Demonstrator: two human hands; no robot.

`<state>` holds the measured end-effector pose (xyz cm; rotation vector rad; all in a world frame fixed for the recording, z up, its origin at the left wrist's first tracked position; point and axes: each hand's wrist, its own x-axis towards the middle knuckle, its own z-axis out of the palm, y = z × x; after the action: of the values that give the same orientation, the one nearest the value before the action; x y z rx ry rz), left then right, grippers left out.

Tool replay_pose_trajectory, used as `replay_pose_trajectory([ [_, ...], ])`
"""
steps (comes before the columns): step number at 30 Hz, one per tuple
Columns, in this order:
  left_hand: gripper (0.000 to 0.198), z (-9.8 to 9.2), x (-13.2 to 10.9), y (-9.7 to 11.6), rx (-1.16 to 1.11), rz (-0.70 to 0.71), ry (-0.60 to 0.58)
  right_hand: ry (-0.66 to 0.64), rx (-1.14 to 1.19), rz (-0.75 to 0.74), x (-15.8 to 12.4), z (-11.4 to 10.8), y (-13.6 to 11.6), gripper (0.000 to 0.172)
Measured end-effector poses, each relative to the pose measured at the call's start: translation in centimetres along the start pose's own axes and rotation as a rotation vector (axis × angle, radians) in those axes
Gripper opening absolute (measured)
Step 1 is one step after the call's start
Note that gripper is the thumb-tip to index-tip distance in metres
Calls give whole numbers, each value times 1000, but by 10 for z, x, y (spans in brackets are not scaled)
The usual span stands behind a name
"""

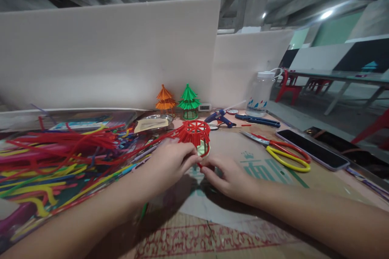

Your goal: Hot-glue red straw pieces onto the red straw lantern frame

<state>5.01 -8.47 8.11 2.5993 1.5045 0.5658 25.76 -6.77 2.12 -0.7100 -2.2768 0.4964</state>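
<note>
Both of my hands meet at the middle of the table, just in front of a red openwork pagoda roof [194, 131] with a ring-shaped top and fringed sides. My left hand [179, 158] is closed in a pinch at one end of a short red pipe cleaner piece [200, 165]. From the other side, my right hand [223, 174] pinches the same piece between thumb and finger. Part of it is hidden by the fingertips. Behind the hands a pale round thing [203, 147] shows beside the red structure.
Loose coloured pipe cleaners [91, 141] cover the left side. Orange [165, 99] and green [189, 103] pagodas stand at the back. A glue gun [220, 118], pliers [258, 120], scissors [282, 151], a phone [313, 149] and a water bottle [260, 93] lie or stand to the right.
</note>
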Motion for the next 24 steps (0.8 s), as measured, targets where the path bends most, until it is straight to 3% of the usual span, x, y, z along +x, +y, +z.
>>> replay_pose_trajectory([
  [4,34,-5,0,-10,14,6,-117,-4,-5,-31,2,2,3,21],
  [8,33,-10,6,-43,12,-114,-363,25,-36,15,2,0,5,21],
  [9,31,-8,8,-53,34,-159,-369,29,-49,15,3,-2,6,21],
  [11,33,2,14,-70,27,-233,-317,27,-89,-20,3,-9,5,21],
  [12,32,9,16,-76,-49,-222,-221,20,-122,-53,4,-14,5,22],
  [15,55,32,25,-82,-362,60,34,19,-241,-149,5,-29,6,22],
  [18,68,49,29,-78,-451,198,161,61,-265,-71,2,-37,10,24],
  [21,61,56,28,-70,-485,150,208,72,-201,85,-5,-32,15,28],
  [24,44,60,27,-67,-519,101,160,57,-166,133,-10,-22,17,29],
])
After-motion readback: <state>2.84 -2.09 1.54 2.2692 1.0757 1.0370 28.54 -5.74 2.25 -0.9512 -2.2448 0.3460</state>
